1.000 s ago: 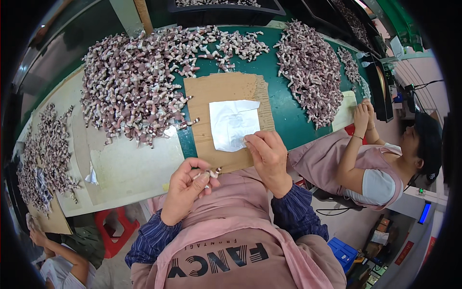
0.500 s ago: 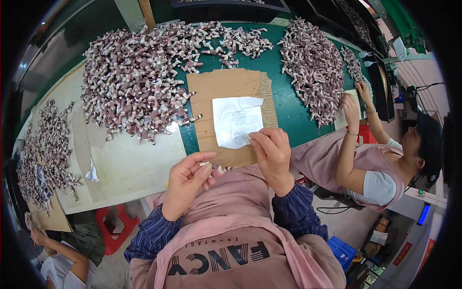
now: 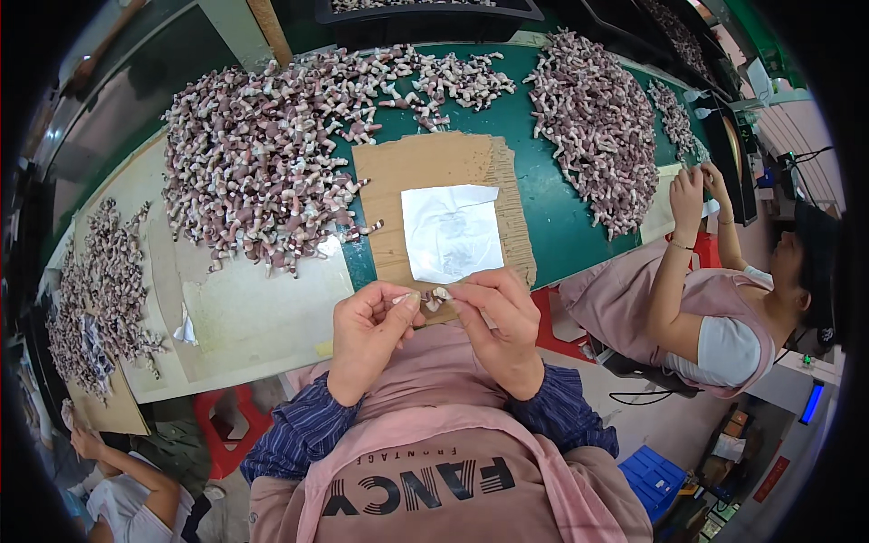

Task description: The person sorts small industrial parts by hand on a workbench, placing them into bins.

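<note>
Between my hands, just in front of the white paper [image 3: 452, 231], is a small limbed figurine [image 3: 433, 296] in mauve and cream with a dark band. My left hand [image 3: 371, 335] pinches its left end between thumb and fingers. At its right end, my right hand [image 3: 502, 328] has thumb and forefinger closed on the pale tip; whether a tiny bit is also pinched there I cannot tell. The creased paper lies on a torn piece of cardboard [image 3: 380, 172] at the table's near edge.
A large heap of similar figurines [image 3: 249, 172] covers the table to the left; another heap [image 3: 593, 131] lies right. A co-worker [image 3: 706, 308] sits at right, and another person's arm [image 3: 136, 475] shows lower left. A black tray [image 3: 425, 14] stands at the back.
My right hand has come down from the paper to the figurine. My left hand has lifted and turned slightly, bringing the figurine toward the right fingers.
</note>
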`<state>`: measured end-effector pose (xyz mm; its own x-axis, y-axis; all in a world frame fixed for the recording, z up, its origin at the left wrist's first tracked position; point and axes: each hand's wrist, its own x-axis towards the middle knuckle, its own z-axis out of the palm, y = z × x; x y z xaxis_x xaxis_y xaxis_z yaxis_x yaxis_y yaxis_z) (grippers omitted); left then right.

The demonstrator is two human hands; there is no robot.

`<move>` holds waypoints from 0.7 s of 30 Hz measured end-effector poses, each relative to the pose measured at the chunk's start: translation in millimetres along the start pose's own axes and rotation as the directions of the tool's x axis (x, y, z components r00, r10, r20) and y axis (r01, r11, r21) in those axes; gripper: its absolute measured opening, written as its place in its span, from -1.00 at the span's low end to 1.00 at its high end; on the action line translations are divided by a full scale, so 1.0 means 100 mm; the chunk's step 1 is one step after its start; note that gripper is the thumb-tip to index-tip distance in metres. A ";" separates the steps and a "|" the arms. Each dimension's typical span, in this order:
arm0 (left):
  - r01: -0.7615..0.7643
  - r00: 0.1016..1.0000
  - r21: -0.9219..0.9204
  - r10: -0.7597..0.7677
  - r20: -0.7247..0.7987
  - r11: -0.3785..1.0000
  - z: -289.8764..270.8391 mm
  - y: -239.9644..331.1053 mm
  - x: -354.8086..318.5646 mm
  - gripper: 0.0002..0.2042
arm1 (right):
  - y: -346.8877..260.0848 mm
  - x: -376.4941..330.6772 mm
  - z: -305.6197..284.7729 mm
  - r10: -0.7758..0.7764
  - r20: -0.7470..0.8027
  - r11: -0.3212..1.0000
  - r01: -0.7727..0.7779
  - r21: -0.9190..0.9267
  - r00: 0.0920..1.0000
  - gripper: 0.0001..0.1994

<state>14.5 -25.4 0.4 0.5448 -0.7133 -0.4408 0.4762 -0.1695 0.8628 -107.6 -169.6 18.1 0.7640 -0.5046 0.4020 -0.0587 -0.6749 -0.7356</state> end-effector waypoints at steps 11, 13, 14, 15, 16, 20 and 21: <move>0.046 0.999 0.009 -0.047 0.016 0.999 0.00 0.04 -0.01 -0.85 | 0.03 -0.09 0.05 -0.004 0.043 0.998 0.001 0.067 0.999 -0.78; 0.053 0.998 0.004 -0.053 0.024 0.999 -0.01 0.04 -0.02 -0.86 | 0.01 -0.11 0.04 0.009 0.051 0.996 -0.014 0.086 0.999 -0.78; 0.017 1.000 0.028 -0.018 0.015 0.999 -0.01 0.03 -0.02 -0.86 | -0.03 -0.11 0.03 0.064 0.077 0.987 -0.075 0.144 0.995 -0.79; -0.018 1.000 0.052 0.018 0.006 0.999 -0.01 0.02 -0.03 -0.87 | -0.05 -0.12 0.02 0.117 0.105 0.971 -0.136 0.199 0.988 -0.80; -0.014 1.000 0.053 0.014 0.004 0.998 0.00 0.02 -0.04 -0.87 | -0.06 -0.13 0.03 0.120 0.106 0.970 -0.139 0.201 0.987 -0.80; -0.090 0.996 0.128 0.091 -0.003 0.988 0.02 0.04 -0.10 -0.88 | -0.05 -0.21 0.06 0.101 0.089 0.963 -0.120 0.242 0.991 -0.81; -0.081 0.997 0.149 0.080 0.010 0.985 0.01 0.04 -0.12 -0.88 | -0.04 -0.23 0.07 0.001 0.060 0.991 -0.009 0.130 0.998 -0.80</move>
<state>9.1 -17.8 9.7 0.5741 -0.7316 -0.3677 0.3222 -0.2109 0.9229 -120.9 -151.2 8.3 0.8012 -0.4718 0.3680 0.0188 -0.5948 -0.8036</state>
